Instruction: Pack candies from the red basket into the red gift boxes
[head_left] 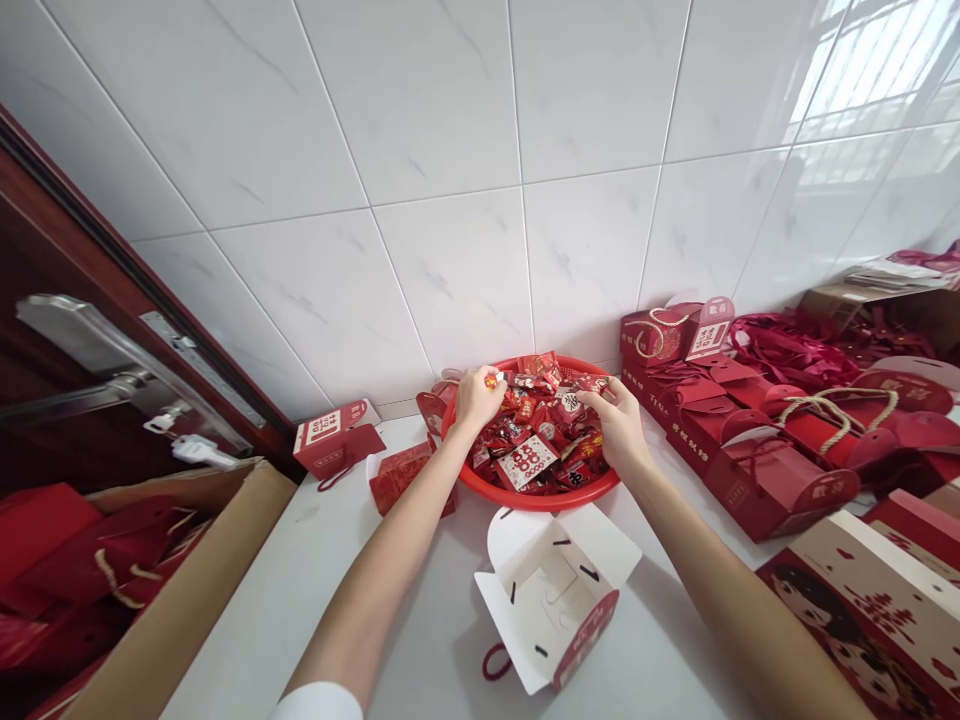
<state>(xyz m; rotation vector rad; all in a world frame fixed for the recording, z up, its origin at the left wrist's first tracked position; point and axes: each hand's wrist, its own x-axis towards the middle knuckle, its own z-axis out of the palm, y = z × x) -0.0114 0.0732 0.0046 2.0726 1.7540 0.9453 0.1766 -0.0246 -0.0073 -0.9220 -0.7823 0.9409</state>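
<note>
A round red plastic basket (491, 494) full of wrapped candies (551, 425) stands against the tiled wall. My left hand (478, 398) is at its left side, fingers pinched on a small red-and-yellow wrapped candy (492, 381). My right hand (624, 425) reaches over the right rim, its fingers bent in among the candies; what they hold is hidden. A square white packet with red characters (528, 462) lies on top near the front. Below the basket, between my forearms, sits an open gift box (551, 585), white inside, with its flaps spread and no candy visible in it.
Rows of red gift boxes (750, 450) with rope handles fill the right side. Large printed boxes (862, 610) lie at lower right. Left are small red boxes (337, 440), a cardboard carton (225, 560) of red bags, and a door handle with keys (199, 450).
</note>
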